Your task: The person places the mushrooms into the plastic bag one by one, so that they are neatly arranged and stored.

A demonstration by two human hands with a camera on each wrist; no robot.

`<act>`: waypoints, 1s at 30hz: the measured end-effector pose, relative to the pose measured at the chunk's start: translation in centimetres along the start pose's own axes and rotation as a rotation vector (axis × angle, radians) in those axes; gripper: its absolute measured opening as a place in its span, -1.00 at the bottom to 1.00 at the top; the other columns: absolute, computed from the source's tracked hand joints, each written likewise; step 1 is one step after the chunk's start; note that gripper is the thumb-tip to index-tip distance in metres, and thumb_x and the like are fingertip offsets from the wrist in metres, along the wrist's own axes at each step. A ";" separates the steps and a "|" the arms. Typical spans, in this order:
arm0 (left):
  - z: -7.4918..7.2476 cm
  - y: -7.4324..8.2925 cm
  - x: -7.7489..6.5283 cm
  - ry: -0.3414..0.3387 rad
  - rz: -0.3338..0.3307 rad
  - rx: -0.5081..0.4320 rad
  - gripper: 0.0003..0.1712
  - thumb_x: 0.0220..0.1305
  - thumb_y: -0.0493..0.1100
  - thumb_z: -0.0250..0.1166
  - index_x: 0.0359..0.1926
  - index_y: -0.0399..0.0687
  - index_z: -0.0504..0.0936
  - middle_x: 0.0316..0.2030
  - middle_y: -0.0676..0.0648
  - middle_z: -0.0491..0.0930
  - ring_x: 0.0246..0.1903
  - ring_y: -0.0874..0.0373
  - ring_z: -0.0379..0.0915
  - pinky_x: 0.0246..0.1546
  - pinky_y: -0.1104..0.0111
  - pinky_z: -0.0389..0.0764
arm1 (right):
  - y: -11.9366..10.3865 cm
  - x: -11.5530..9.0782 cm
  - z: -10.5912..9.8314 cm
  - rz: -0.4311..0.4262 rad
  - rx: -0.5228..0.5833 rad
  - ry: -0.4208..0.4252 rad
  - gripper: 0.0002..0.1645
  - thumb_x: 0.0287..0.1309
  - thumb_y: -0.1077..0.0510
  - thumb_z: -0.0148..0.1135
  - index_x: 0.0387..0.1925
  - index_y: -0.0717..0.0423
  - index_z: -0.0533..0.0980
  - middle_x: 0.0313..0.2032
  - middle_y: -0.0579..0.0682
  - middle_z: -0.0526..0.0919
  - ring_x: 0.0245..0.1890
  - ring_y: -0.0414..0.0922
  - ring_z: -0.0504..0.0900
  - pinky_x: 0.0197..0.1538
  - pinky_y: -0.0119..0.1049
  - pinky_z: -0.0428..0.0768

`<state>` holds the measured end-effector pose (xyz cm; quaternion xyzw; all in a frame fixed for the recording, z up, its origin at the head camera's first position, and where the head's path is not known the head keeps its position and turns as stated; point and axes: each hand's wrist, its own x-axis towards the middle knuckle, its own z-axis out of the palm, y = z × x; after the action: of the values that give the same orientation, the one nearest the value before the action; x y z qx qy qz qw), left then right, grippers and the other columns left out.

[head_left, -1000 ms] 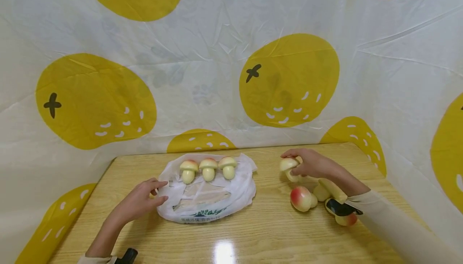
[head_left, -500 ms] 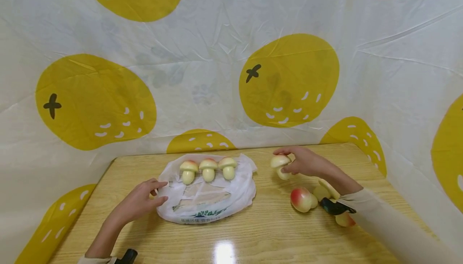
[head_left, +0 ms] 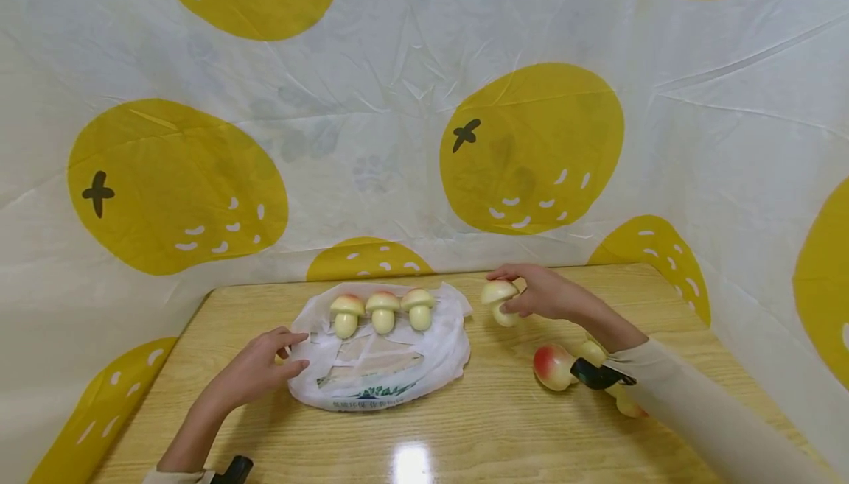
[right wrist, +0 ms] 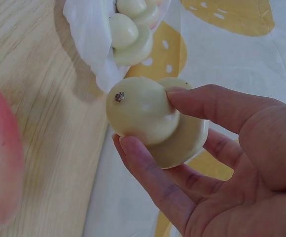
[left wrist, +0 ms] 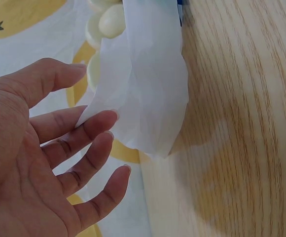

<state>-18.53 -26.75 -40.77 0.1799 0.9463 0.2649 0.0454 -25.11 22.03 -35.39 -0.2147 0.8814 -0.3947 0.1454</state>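
Note:
My right hand [head_left: 547,295] holds a toy mushroom [head_left: 499,292], pale cream with a domed cap, right of the white plastic bag [head_left: 446,351]. In the right wrist view, thumb and fingers pinch the mushroom [right wrist: 138,111] around its rounded stem, which has a small dark mark at its end. Three similar mushrooms [head_left: 382,311] with reddish-tinged caps stand in a row at the bag's far side. At the bag's left edge is my left hand [head_left: 255,366], fingers loosely bent and thumb apart. The left wrist view shows its fingertips touching the thin bag edge [left wrist: 153,74].
Right of the bag, a red-capped mushroom [head_left: 553,366] lies on the wooden table [head_left: 491,425], with more mushrooms [head_left: 629,401] partly hidden behind my right wrist strap [head_left: 600,375]. A white curtain [head_left: 371,174] with yellow fruit prints hangs behind the table and along its sides.
My right hand has moved left with the mushroom, closer to the bag. The left hand, the bag and its row of mushrooms have stayed in place.

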 end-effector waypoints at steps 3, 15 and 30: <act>0.0 0.0 0.0 0.000 -0.002 -0.004 -0.42 0.32 -0.07 0.39 0.24 -0.35 0.59 -0.15 0.01 0.58 -0.21 0.15 0.45 -0.33 0.39 0.52 | -0.3 0.6 0.2 -0.007 0.015 -0.009 -0.33 0.18 0.29 0.39 0.34 0.21 0.45 0.24 0.34 0.43 -0.20 -0.05 0.62 -0.18 -0.15 0.68; 0.1 -0.2 0.0 0.001 0.015 0.005 -0.43 0.32 -0.10 0.39 0.23 -0.36 0.59 -0.18 0.02 0.58 -0.20 0.14 0.46 -0.32 0.39 0.52 | -0.6 2.6 1.5 0.007 0.034 -0.023 -0.34 0.21 0.25 0.40 0.33 0.19 0.45 0.22 0.32 0.45 -0.24 -0.08 0.65 -0.18 -0.16 0.70; 0.0 0.0 0.0 -0.008 0.009 -0.002 -0.44 0.32 -0.12 0.38 0.23 -0.38 0.58 -0.17 0.00 0.59 -0.19 0.11 0.47 -0.32 0.38 0.53 | -0.7 4.3 2.8 0.041 0.109 0.001 -0.38 0.22 0.25 0.39 0.30 0.17 0.45 0.20 0.32 0.41 -0.18 -0.03 0.64 -0.14 -0.08 0.72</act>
<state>-18.54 -26.69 -40.76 0.1853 0.9450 0.2652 0.0480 -27.49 17.75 -37.02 -0.1883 0.8629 -0.4392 0.1646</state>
